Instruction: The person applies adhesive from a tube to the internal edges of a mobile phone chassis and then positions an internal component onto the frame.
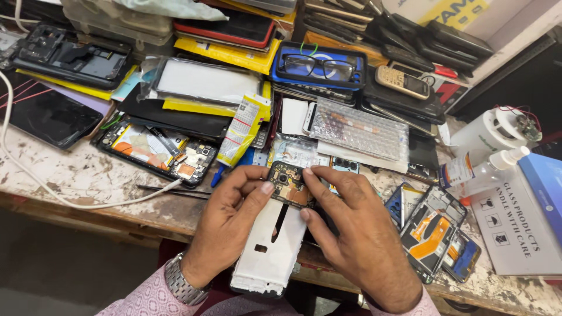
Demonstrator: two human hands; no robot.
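Note:
An opened phone [274,246] lies back-up at the workbench's front edge, with a white inner frame and an exposed circuit board with camera module at its top. My left hand [225,225] grips its left side, thumb pressed on the board's lower left. My right hand [351,234] holds the right side, index finger on the board's top edge and thumb beside the white frame. A metal watch [178,284] is on my left wrist.
Another opened phone [155,152] and tweezers [170,189] lie left of my hands; a disassembled phone frame [433,228] lies right. A glue tube [243,130], bubble-wrapped part [357,130], spray bottle [483,169], glasses [319,65], a white cable [35,175] and stacked phones crowd the worn bench [76,175].

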